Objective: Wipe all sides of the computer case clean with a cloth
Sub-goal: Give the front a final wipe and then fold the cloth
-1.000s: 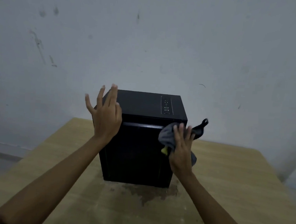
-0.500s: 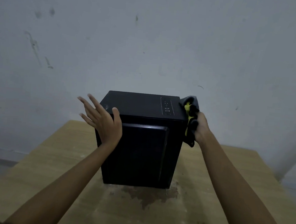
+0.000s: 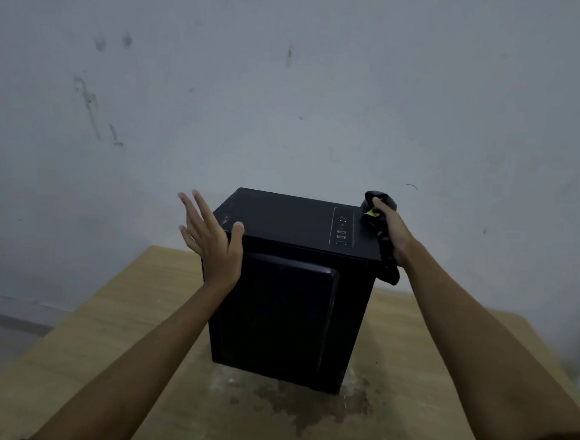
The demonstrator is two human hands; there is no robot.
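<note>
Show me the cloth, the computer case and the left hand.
cloth [image 3: 373, 217], head view, on the bunched part with the yellow patch.
computer case [image 3: 285, 315], head view, on the middle of its near face.
left hand [image 3: 213, 247], head view, on the back of the hand.

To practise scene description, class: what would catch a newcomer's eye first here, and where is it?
A black computer case stands upright on a wooden table. The left hand braces its upper left side with straight fingers, while the right hand grips a dark cloth with a yellow patch against its upper right edge. A dark stain marks the table just in front of the case.
</note>
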